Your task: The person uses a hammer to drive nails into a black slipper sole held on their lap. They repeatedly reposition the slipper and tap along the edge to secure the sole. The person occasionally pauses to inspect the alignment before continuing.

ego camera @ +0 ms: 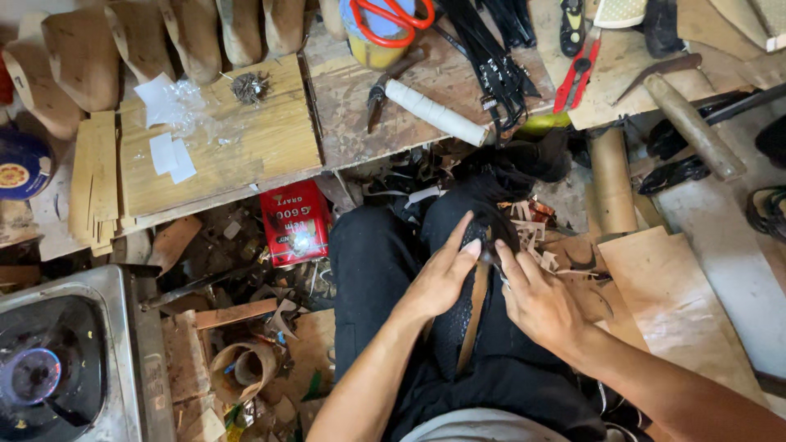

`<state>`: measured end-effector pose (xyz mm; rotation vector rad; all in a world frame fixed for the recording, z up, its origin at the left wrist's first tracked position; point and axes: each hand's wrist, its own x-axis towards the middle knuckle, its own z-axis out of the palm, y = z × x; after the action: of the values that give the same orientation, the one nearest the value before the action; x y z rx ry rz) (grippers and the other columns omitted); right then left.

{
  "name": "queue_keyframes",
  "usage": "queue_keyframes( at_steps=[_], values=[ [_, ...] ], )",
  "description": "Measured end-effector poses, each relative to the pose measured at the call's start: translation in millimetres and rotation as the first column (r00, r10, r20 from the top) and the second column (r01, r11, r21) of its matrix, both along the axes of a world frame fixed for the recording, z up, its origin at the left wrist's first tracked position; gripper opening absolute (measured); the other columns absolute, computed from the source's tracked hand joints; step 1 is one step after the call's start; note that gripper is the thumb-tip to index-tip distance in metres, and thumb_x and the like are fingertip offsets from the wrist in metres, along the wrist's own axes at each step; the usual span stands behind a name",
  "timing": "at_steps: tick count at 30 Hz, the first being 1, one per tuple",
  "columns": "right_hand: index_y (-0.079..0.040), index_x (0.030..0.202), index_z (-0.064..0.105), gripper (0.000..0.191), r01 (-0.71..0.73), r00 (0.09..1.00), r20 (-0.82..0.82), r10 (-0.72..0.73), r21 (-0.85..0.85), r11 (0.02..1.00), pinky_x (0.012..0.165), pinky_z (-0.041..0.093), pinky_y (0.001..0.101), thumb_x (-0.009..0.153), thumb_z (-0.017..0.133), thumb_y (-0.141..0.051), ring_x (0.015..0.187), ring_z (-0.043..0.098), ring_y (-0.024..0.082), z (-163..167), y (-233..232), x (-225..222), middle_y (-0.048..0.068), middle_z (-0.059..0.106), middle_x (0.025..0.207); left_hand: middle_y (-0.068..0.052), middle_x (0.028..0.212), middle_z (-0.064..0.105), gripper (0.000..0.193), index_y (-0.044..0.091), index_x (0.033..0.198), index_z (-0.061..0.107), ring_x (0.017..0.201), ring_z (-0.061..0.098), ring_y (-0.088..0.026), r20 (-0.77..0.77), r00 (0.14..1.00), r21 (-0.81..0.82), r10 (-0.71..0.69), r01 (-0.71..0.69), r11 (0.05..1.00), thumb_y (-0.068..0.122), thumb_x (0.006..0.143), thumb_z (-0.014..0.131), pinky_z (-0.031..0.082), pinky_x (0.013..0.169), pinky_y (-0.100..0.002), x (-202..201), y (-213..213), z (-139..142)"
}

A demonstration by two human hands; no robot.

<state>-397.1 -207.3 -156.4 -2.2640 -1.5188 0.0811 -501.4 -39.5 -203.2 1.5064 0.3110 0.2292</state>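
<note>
My left hand [442, 278] lies flat on the black shoe piece [463, 327] on my lap, in the lower middle of the frame. Its fingers are stretched out straight and close together, pressing down on the black part. My right hand [536, 299] comes in from the lower right, bent at the wrist. Its fingers curl and pinch the top edge of the piece, close to my left fingertips. A tan strip [473, 315] runs down the middle of the piece. A red tin [295, 223] sits left of my knee, below the wooden worktop [246, 147].
</note>
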Motion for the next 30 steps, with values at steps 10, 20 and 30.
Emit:
queue_keyframes(
  at_steps=[10, 20, 30],
  values=[
    [-0.002, 0.145, 0.048, 0.061, -0.07, 0.948, -0.317, 0.012, -0.174, 0.982, 0.079, 0.055, 0.0492, 0.086, 0.063, -0.01, 0.095, 0.069, 0.041, 38.4, -5.0, 29.2, 0.02, 0.064, 0.113, -0.033, 0.121, 0.065, 0.066, -0.001, 0.158, 0.027, 0.113, 0.064, -0.047, -0.075, 0.988, 0.406, 0.134, -0.092, 0.909, 0.026, 0.102, 0.046, 0.05, 0.097, -0.049, 2.9, -24.9, 12.9],
    [-0.002, 0.148, 0.046, 0.069, 0.041, 0.999, -0.008, -0.042, -0.091, 0.995, 0.066, 0.057, 0.0493, 0.082, 0.065, -0.01, 0.074, 0.068, 0.042, 11.6, -2.6, -10.3, 0.021, 0.061, 0.11, -0.032, 0.119, 0.067, 0.066, 0.002, 0.161, 0.026, 0.114, 0.063, -0.045, -0.067, 0.997, -0.054, -0.026, 0.022, 0.998, 0.028, 0.104, 0.046, 0.046, 0.103, -0.045, -5.2, -8.9, 4.0],
    [-0.012, 0.146, 0.05, 0.058, 0.139, 0.881, -0.421, -0.216, -0.206, 0.969, 0.084, 0.057, 0.0444, 0.088, 0.06, -0.012, 0.095, 0.071, 0.033, 22.3, -3.6, -9.9, 0.013, 0.069, 0.11, -0.029, 0.1, 0.07, 0.05, 0.001, 0.147, 0.042, 0.095, 0.07, -0.045, -0.102, 0.974, 0.335, 0.205, -0.16, 0.928, 0.021, 0.101, 0.046, 0.053, 0.085, -0.049, 0.7, -25.2, 22.5]
  ],
)
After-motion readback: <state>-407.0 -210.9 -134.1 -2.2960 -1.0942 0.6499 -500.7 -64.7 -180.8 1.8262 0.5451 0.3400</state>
